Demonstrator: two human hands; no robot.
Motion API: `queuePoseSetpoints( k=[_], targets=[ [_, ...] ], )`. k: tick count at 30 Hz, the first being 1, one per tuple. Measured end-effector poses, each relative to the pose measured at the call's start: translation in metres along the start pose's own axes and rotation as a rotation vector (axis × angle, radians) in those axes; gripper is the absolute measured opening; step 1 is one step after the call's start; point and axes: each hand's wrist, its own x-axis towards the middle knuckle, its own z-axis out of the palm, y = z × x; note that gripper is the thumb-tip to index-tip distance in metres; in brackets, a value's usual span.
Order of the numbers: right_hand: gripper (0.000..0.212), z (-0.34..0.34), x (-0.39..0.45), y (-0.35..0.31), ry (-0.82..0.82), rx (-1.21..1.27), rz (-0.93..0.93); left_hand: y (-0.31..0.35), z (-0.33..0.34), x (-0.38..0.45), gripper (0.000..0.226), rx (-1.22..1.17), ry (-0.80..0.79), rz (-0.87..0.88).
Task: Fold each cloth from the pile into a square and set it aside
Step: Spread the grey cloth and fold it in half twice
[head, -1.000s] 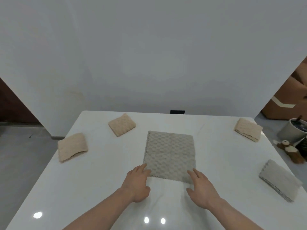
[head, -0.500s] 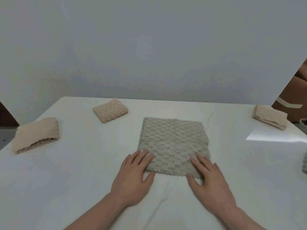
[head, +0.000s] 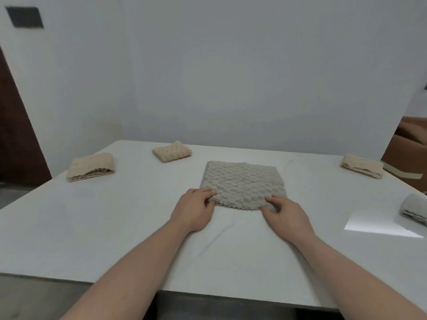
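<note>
fingers (head: 209, 194) of your left hand (head: 193, 210) curl onto the near left corner of the grey cloth (head: 242, 184), thumb tucked at its edge, and your right hand (head: 286, 213) pinches the near right corner the same way, so both hands are grasping cloth, nothing slack. the cloth lies flat mid-table (head: 92, 227), right in front of you, well apart from the folded beige cloths (head: 91, 166) off to the left and far right

now the risk: if one hand lifts ahead of the other, the near edge goes over skewed and you get a lopsided rectangle, not a square. that nubbly weave looks grippy, so layers could drag and bunch instead of sliding into line. a shallow pinch might catch only the top layer, if it's already doubled, and i can't tell that it is

hard to see: your thumbs are mostly hidden, another grey cloth (head: 414, 210) is cut off at the right edge, and no pile is in view
</note>
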Motion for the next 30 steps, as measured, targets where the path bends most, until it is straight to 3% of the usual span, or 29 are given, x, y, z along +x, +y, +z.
queuePoseSetpoints(
  k=[8, 12, 25, 30],
  targets=[
    [0.016, 0.009, 0.005, 0.013, 0.157, 0.051, -0.069, 0.004, 0.0, -0.005, 0.026, -0.054, 0.159, -0.061],
    [0.024, 0.013, 0.013, 0.018, 0.248, 0.069, -0.137, 0.005, 0.0, -0.003, 0.022, -0.058, 0.203, -0.047],
    [0.017, 0.013, 0.012, 0.018, 0.368, 0.175, -0.171, 0.01, -0.003, -0.006, 0.017, -0.119, 0.348, 0.086],
    [0.036, 0.011, 0.011, 0.016, 0.371, 0.215, -0.184, 0.012, -0.005, -0.007, 0.02, -0.157, 0.392, 0.109]
  ],
)
